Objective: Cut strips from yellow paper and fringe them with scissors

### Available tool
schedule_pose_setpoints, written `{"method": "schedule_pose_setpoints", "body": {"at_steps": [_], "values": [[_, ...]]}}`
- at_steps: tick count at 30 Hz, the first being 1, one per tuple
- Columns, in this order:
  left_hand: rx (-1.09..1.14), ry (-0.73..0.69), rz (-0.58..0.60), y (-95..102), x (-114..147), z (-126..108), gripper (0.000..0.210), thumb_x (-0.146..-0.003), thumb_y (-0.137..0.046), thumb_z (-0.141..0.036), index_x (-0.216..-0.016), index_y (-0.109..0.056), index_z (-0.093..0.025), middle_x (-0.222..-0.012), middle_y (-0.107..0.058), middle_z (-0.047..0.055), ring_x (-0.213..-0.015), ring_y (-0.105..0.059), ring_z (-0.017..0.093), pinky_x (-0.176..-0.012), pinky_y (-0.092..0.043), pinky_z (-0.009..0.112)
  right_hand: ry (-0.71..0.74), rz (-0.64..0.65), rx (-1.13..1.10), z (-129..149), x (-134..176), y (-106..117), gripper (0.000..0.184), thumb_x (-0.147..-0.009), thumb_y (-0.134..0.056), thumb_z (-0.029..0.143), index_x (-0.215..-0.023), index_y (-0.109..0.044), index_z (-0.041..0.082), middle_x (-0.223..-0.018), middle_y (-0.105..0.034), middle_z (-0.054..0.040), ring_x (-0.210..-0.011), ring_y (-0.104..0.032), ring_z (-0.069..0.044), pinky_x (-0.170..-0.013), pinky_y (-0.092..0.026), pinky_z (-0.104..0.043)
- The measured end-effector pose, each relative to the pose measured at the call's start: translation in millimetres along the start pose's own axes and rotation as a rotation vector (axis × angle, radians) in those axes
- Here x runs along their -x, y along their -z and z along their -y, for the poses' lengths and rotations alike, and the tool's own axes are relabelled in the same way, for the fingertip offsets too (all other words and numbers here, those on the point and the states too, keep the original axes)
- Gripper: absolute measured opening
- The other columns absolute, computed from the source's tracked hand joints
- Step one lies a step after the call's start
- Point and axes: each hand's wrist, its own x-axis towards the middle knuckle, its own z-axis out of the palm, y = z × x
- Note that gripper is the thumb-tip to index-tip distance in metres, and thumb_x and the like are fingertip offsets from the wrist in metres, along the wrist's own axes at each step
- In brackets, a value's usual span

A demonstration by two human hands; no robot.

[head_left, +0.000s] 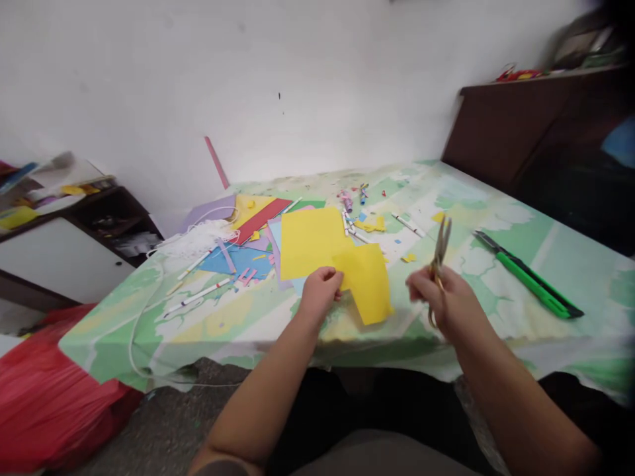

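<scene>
Pinched in my left hand (322, 291) is a cut piece of yellow paper (370, 281), held by its left edge over the front of the table. My right hand (446, 297) grips a pair of scissors (441, 244) by the handles, blades pointing up and away from me. A gap separates the scissors from the held paper. Behind my left hand, a larger yellow sheet (312, 238) lies on top of several coloured sheets. To the right of my right hand rests a green utility knife (530, 281).
White string (208, 238), a red strip (262, 221), a blue sheet (231, 261) and marked white sticks (203, 294) lie at the left. Yellow scraps (374, 225) and small rolled pieces (347, 198) are behind. A patterned cloth covers the table (268, 324); a red bag (54, 396) stands left.
</scene>
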Motion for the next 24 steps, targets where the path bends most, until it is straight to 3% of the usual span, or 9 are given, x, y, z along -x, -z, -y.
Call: {"method": "schedule_pose_setpoints", "body": {"at_steps": [3, 4, 6, 11, 24], "values": [[-0.017, 0.021, 0.017, -5.8, 16.5, 4.0, 0.014, -0.066, -0.059, -0.028, -0.063, -0.053, -0.015, -0.044, -0.047, -0.005, -0.04, -0.046, 0.007, -0.041, -0.039, 0.019, -0.178, 0.493, -0.344, -11.8, 58.7, -8.8, 0.039, -0.074, -0.043, 0.054, -0.055, -0.04, 0.02, -0.047, -0.039, 0.0039, -0.041, -0.038, -0.008, -0.04, -0.027, -0.024], [-0.016, 0.038, 0.024, -7.8, 20.6, 4.2, 0.014, -0.066, -0.058, -0.028, -0.064, -0.054, -0.015, -0.043, -0.047, -0.004, -0.039, -0.045, 0.007, -0.041, -0.039, 0.019, -0.257, 0.602, -0.405, -14.6, 72.8, -13.7, 0.041, -0.072, -0.045, 0.056, -0.056, -0.039, 0.02, -0.047, -0.038, 0.0048, -0.04, -0.036, -0.007, -0.038, -0.025, -0.023], [-0.005, 0.066, 0.03, -10.9, 26.6, 3.4, 0.014, -0.066, -0.058, -0.028, -0.066, -0.055, -0.015, -0.043, -0.048, -0.004, -0.038, -0.045, 0.007, -0.041, -0.039, 0.019, -0.353, 0.686, -0.446, -17.8, 90.3, -23.4, 0.044, -0.071, -0.045, 0.061, -0.056, -0.037, 0.02, -0.048, -0.036, 0.0062, -0.038, -0.032, -0.005, -0.037, -0.023, -0.021], [0.045, 0.091, 0.034, -10.8, 33.0, -1.6, 0.014, -0.066, -0.059, -0.027, -0.067, -0.054, -0.014, -0.044, -0.047, -0.005, -0.039, -0.045, 0.006, -0.04, -0.038, 0.018, -0.434, 0.674, -0.344, -19.3, 92.1, -34.4, 0.048, -0.065, -0.05, 0.064, -0.056, -0.038, 0.019, -0.048, -0.036, 0.0074, -0.036, -0.03, -0.003, -0.036, -0.022, -0.02], [0.024, 0.061, 0.08, -9.8, 31.2, -8.3, 0.011, -0.067, -0.057, -0.023, -0.064, -0.051, -0.014, -0.049, -0.051, -0.003, -0.042, -0.051, 0.007, -0.045, -0.044, 0.02, -0.403, 0.628, -0.373, -11.7, 69.0, -46.7, 0.044, -0.072, -0.048, 0.054, -0.048, -0.04, 0.018, -0.039, -0.037, 0.0055, -0.034, -0.033, -0.005, -0.036, -0.024, -0.021]]}}
